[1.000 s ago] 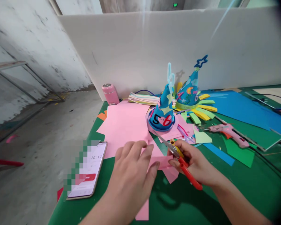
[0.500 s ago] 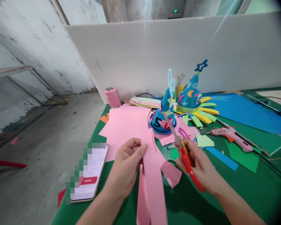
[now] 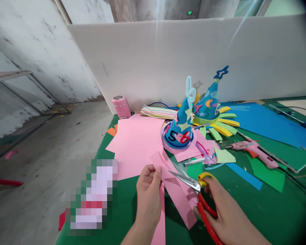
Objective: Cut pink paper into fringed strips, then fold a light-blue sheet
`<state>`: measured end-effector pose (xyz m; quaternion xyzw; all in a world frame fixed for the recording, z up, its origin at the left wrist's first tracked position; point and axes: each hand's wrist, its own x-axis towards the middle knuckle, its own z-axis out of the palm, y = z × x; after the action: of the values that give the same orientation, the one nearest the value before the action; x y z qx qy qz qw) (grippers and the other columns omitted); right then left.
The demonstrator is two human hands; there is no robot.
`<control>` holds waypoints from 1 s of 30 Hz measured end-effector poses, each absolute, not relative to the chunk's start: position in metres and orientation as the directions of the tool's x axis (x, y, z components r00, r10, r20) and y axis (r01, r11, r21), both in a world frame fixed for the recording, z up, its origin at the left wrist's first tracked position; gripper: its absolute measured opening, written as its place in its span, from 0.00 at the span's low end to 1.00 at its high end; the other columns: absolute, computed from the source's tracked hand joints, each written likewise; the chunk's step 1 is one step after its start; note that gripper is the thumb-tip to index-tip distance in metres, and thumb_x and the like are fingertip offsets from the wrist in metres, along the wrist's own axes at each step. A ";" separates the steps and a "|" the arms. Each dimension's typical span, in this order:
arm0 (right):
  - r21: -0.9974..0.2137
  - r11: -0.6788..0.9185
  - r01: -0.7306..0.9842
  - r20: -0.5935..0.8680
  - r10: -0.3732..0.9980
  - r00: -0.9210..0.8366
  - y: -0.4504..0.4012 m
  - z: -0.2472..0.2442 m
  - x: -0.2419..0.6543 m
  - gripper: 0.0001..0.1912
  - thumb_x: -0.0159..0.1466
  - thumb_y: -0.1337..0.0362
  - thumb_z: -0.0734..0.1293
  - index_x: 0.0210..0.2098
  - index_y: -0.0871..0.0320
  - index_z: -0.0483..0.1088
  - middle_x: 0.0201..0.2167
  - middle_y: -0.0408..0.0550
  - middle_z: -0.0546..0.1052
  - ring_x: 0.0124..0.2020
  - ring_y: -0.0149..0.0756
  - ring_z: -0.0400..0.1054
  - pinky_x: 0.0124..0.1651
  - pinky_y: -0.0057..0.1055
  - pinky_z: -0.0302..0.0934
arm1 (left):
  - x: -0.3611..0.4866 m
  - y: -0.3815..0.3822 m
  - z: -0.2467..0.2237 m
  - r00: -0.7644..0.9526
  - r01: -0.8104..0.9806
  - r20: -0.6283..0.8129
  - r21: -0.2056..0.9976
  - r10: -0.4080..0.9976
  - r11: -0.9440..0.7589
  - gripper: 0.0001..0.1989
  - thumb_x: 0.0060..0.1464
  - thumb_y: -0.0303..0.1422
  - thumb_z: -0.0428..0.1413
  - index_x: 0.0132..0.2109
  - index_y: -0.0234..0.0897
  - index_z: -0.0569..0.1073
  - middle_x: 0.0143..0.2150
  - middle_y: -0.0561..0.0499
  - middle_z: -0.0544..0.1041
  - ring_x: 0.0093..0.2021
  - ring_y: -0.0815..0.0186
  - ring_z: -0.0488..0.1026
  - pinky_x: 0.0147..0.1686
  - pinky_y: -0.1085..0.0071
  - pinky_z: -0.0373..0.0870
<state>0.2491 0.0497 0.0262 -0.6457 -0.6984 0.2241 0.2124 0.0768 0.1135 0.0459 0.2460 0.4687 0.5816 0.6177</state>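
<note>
Coarse blocks blur the pale rectangular item at the near left, so its details cannot be read. The near edge cuts off both forearms, the scissors' red handle and a pink strip, whose upper part the left hand covers. Some fingers of the right hand are hidden. The near hat hides part of the far hat's surroundings. The green sign is too small to read. The right edge cuts off the black cord.
</note>
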 end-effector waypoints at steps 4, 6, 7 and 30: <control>-0.595 0.039 0.803 -0.037 0.996 -0.076 0.052 0.027 0.242 0.21 0.57 0.56 0.60 0.47 0.55 0.50 0.44 0.53 0.63 0.45 0.43 0.61 0.44 0.39 0.59 | 0.077 0.109 0.041 -0.115 -0.477 -0.300 0.853 0.947 0.212 0.08 0.44 0.32 0.59 0.30 0.37 0.66 0.23 0.59 0.65 0.24 0.77 0.62 0.26 0.82 0.59; -0.605 0.037 0.795 -0.038 0.996 -0.075 0.054 0.029 0.239 0.21 0.57 0.56 0.60 0.47 0.55 0.50 0.44 0.52 0.63 0.45 0.43 0.60 0.44 0.39 0.58 | 0.077 0.107 0.040 -0.114 -0.469 -0.293 0.858 0.949 0.208 0.08 0.44 0.32 0.59 0.30 0.37 0.67 0.24 0.57 0.66 0.25 0.76 0.62 0.27 0.82 0.60; -0.610 0.036 0.791 -0.036 0.997 -0.074 0.054 0.030 0.238 0.22 0.57 0.56 0.60 0.47 0.55 0.50 0.44 0.52 0.63 0.45 0.42 0.60 0.45 0.39 0.58 | 0.077 0.107 0.039 -0.114 -0.463 -0.289 0.862 0.951 0.206 0.07 0.44 0.32 0.58 0.30 0.37 0.67 0.25 0.57 0.66 0.25 0.76 0.62 0.27 0.82 0.60; -0.625 0.024 0.781 -0.046 0.997 -0.067 0.066 0.032 0.228 0.18 0.57 0.56 0.60 0.44 0.55 0.54 0.40 0.50 0.66 0.41 0.42 0.61 0.40 0.39 0.59 | 0.077 0.108 0.038 0.035 -0.558 -0.371 0.763 0.928 0.326 0.03 0.43 0.27 0.59 0.29 0.35 0.72 0.25 0.56 0.70 0.27 0.75 0.66 0.29 0.81 0.62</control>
<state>0.2280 0.0661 0.0320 -0.6498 -0.6837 0.2568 0.2105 0.0773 0.1081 0.0381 0.2118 0.4363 0.5405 0.6875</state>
